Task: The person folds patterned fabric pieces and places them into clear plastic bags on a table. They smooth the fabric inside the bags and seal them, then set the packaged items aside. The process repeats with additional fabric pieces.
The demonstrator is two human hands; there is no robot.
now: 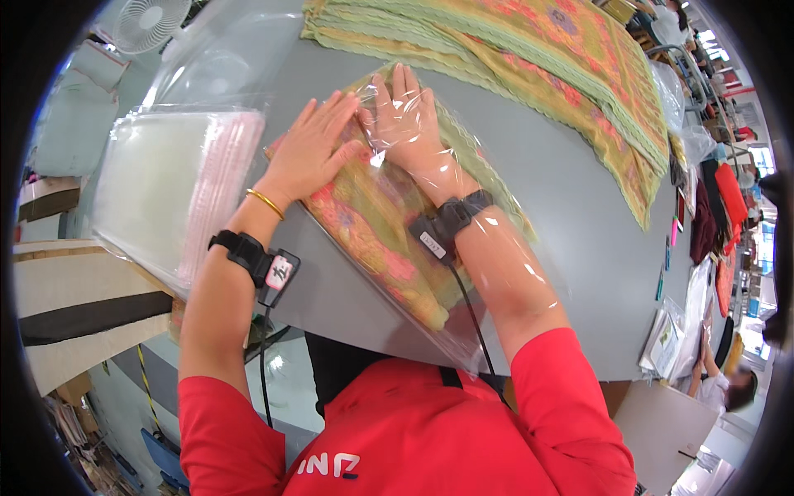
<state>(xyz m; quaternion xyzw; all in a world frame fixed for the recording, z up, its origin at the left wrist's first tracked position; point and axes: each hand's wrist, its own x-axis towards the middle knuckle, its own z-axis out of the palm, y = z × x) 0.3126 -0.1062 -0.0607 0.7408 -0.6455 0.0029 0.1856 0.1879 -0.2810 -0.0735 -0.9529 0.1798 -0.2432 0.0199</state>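
Note:
A folded scarf [356, 236] in green and orange with a floral print lies inside a clear plastic bag [447, 343] on the grey table [579, 248]. My right hand [405, 120] reaches into the bag, its fingers stretched out flat on the scarf, and the film covers part of my forearm. My left hand [310, 153] lies flat with straight fingers on the bag's left side, its fingertips close to my right hand. Neither hand is gripping anything.
A stack of clear bags [157, 190] with pinkish edges lies at the left. More patterned scarves [496, 50] with scalloped green borders spread over the far side. Pens [674, 231] and papers [662, 343] lie along the right edge. A white fan [150, 23] stands far left.

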